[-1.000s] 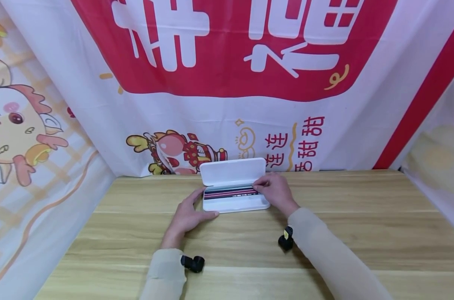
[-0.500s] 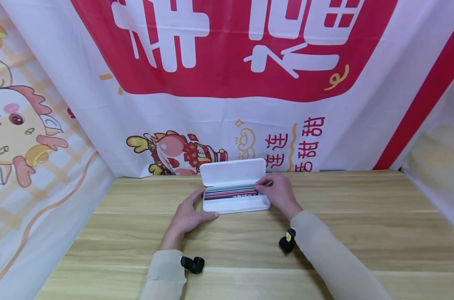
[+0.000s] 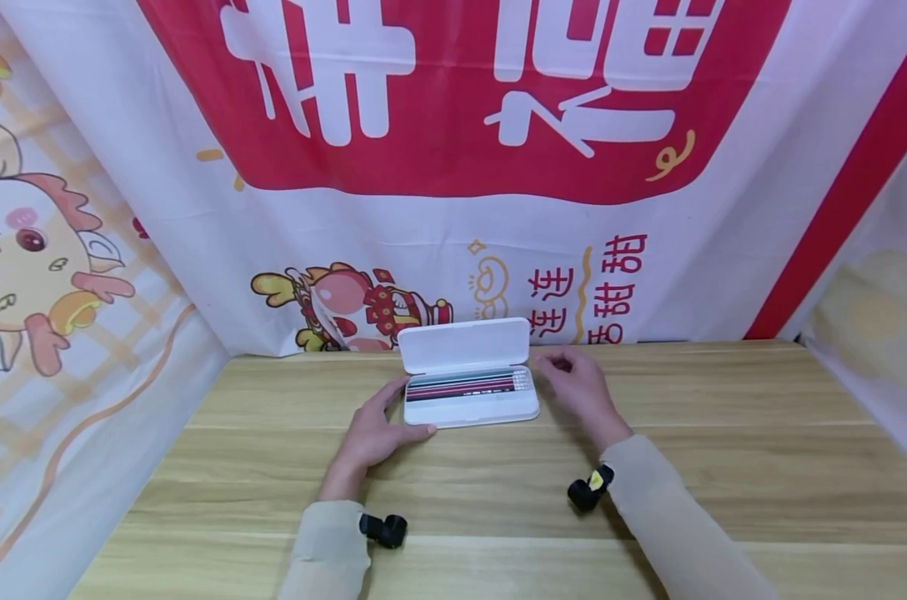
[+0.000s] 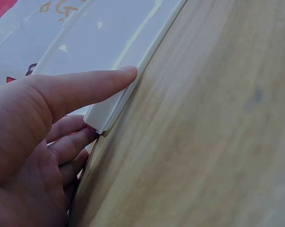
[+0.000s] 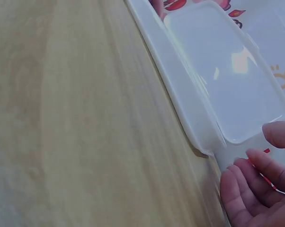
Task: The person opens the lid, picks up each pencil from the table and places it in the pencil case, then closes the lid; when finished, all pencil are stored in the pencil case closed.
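A white pencil case (image 3: 491,410) lies with its lid (image 3: 464,346) raised at the back of the table. Several pencils (image 3: 461,388), dark and reddish with pale ends at the right, lie side by side in its rear half. My left hand (image 3: 374,429) holds the case's left end; in the left wrist view, the thumb (image 4: 93,87) lies along the front edge and the fingers are behind the end. Just off the right end is my right hand (image 3: 579,387), apart from the case. Its loosely curled fingers (image 5: 235,191) hold nothing in the right wrist view.
The wooden table (image 3: 483,500) runs back to a white cloth backdrop (image 3: 694,275) with red and cartoon prints, close behind the raised lid. Another printed cloth (image 3: 146,367) hangs along the left side. Each sleeve bears a small black camera (image 3: 384,530).
My right hand has let go of the pencils' right ends and drawn away to the right, uncovering their pale ends. My left hand stays on the case.
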`<control>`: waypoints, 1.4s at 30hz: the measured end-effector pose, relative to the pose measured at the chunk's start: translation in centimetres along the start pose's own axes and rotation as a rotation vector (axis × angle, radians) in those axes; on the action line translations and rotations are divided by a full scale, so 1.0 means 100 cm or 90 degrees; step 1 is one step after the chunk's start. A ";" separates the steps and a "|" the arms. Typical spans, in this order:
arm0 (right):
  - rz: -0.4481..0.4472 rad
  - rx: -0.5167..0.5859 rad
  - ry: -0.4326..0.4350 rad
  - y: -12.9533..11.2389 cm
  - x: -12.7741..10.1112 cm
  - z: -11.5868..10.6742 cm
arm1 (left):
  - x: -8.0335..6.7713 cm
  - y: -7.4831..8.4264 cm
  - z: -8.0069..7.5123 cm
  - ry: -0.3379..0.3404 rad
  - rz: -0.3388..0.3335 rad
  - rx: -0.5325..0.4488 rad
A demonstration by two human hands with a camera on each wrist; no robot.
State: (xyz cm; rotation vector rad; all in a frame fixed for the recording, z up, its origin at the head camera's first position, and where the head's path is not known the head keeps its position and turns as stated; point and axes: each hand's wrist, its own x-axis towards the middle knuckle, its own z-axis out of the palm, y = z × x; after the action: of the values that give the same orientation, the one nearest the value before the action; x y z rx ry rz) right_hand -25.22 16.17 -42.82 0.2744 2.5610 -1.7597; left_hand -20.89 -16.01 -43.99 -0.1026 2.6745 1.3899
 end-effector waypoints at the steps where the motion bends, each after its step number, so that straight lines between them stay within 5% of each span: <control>1: 0.000 0.004 -0.005 0.001 -0.001 0.000 | 0.000 0.000 0.000 0.000 -0.001 -0.001; 14: -0.095 0.047 -0.115 0.005 -0.011 -0.006 | 0.000 0.002 0.002 0.003 -0.001 -0.001; 29: -0.063 0.157 -0.169 -0.004 -0.008 -0.012 | 0.001 0.003 -0.001 0.022 0.008 -0.026; 37: -0.151 -0.091 -0.171 0.001 -0.017 -0.005 | 0.002 -0.002 -0.001 0.014 0.025 -0.043; 42: -0.191 -0.181 -0.198 0.002 -0.022 -0.003 | 0.002 -0.002 -0.001 -0.010 0.040 -0.039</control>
State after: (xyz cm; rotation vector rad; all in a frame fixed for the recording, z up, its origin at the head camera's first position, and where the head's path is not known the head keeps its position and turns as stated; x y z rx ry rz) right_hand -23.04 16.22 -42.66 -0.3776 2.6678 -1.3440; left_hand -21.03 -16.17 -44.12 -0.0143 2.6450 1.4843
